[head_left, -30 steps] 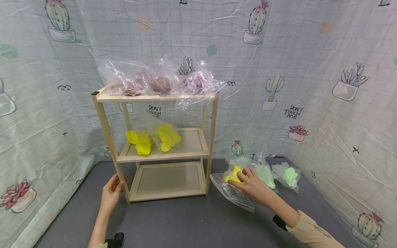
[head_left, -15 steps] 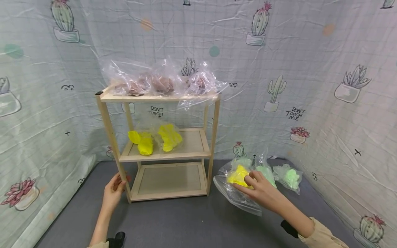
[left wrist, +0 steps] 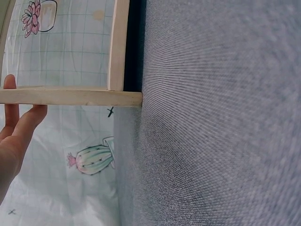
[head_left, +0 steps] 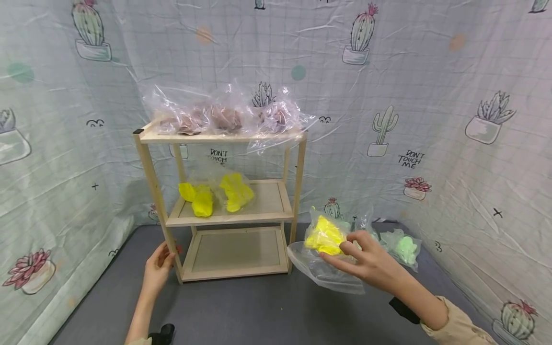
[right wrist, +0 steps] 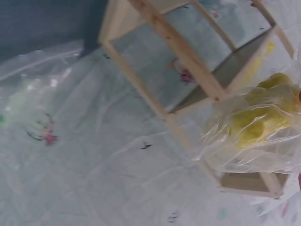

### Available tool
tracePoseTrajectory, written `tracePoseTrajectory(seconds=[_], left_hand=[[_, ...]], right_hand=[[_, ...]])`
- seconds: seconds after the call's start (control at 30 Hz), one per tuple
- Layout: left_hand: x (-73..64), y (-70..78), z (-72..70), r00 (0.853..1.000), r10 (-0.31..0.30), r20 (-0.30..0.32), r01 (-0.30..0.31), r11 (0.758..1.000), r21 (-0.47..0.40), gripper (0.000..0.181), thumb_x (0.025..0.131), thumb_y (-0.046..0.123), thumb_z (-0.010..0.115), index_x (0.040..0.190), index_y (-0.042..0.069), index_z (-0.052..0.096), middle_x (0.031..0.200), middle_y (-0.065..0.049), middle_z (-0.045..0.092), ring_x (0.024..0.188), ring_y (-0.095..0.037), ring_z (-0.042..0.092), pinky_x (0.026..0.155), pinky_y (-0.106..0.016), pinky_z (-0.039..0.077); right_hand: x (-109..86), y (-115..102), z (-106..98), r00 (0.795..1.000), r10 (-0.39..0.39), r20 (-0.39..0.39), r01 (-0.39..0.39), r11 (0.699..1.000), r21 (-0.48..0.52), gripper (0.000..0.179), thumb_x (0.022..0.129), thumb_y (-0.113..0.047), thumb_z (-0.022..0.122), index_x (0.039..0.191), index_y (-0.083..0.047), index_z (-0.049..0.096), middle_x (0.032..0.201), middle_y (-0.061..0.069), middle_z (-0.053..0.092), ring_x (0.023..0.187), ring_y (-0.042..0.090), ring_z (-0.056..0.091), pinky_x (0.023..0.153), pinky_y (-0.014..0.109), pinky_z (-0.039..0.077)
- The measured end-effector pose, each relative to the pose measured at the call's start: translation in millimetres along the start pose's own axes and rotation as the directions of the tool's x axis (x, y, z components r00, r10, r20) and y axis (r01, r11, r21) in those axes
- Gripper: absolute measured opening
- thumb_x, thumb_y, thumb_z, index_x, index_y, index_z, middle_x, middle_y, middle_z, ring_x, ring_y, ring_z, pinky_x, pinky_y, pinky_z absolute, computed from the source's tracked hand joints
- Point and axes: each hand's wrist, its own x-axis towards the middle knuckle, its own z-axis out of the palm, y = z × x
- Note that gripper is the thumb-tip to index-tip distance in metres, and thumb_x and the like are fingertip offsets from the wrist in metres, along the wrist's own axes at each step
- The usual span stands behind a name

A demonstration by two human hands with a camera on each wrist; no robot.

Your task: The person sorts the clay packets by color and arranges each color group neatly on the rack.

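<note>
A wooden three-tier shelf (head_left: 228, 219) stands on the grey surface. My left hand (head_left: 156, 269) holds its front left post low down; in the left wrist view, the post (left wrist: 70, 97) passes between the thumb and fingers (left wrist: 29, 120). My right hand (head_left: 366, 258) pinches a clear plastic bag with a bright yellow lump (head_left: 325, 235) inside, to the right of the shelf. The right wrist view shows this yellow bag (right wrist: 256, 125) hanging at the right edge, slightly blurred. On the middle tier lie bagged yellow lumps (head_left: 201, 201) and another yellow piece (head_left: 236, 191).
Clear bags with brownish contents (head_left: 226, 116) fill the top tier. Behind and right of my right hand, a bag with a pale green lump (head_left: 406, 248) rests on the surface, and another is partly hidden. A patterned cloth backdrop (head_left: 327, 91) encloses the surface.
My right hand has taken the yellow bag up from among the green ones, and its lower flap swings left. My left hand stays on the post. The view shifted slightly.
</note>
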Motion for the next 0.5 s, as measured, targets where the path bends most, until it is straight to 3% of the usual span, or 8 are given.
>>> tracePoseTrajectory(seconds=[0.27, 0.5], left_hand=[[-1.0, -1.1, 1.0, 1.0, 0.031, -0.005, -0.031, 0.999, -0.017, 0.028, 0.09, 0.002, 0.047, 0.117, 0.005, 0.052, 0.092, 0.021, 0.06, 0.085, 0.009, 0.057, 0.062, -0.013, 0.047], [0.0, -0.1, 1.2, 1.0, 0.022, -0.011, -0.022, 1.0, -0.021, 0.027, 0.089, 0.003, 0.047, 0.116, 0.005, 0.052, 0.092, 0.021, 0.06, 0.085, 0.009, 0.057, 0.061, -0.014, 0.047]], right_hand=[[35.5, 2, -1, 0.988, -0.105, -0.11, 0.1, 0.994, -0.047, 0.041, 0.093, 0.0, 0.038, 0.126, -0.021, 0.05, 0.076, 0.002, 0.041, 0.07, 0.019, 0.041, 0.056, 0.03, 0.038], [69.6, 5, 17, 0.961, -0.199, -0.193, 0.178, 0.977, -0.119, 0.029, 0.093, -0.024, 0.048, 0.122, -0.023, 0.05, 0.079, 0.001, 0.044, 0.071, 0.018, 0.042, 0.061, 0.032, 0.044]])
